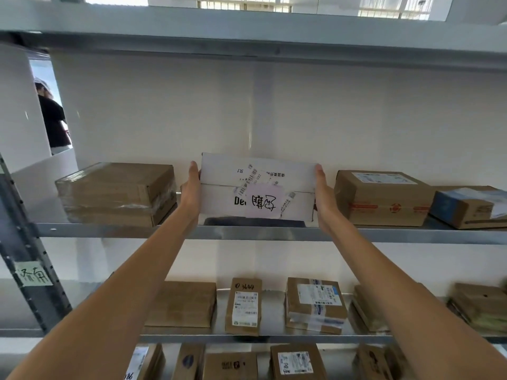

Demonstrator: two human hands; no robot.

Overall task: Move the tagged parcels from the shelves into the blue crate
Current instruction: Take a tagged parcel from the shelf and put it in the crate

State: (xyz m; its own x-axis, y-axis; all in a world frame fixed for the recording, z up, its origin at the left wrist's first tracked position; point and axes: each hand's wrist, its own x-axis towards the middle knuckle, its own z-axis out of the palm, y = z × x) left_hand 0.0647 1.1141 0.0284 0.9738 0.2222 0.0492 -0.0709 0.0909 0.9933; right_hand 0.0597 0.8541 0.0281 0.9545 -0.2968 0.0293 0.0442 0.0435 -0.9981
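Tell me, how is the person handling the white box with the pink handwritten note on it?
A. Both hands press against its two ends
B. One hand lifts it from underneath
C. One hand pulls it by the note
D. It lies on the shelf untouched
A: the left hand lies flat against one end of the white box and the right hand against the other, with the box between them just above the shelf.

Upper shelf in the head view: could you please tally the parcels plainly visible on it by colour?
White parcel: 1
Brown cardboard parcels: 3
Total: 4
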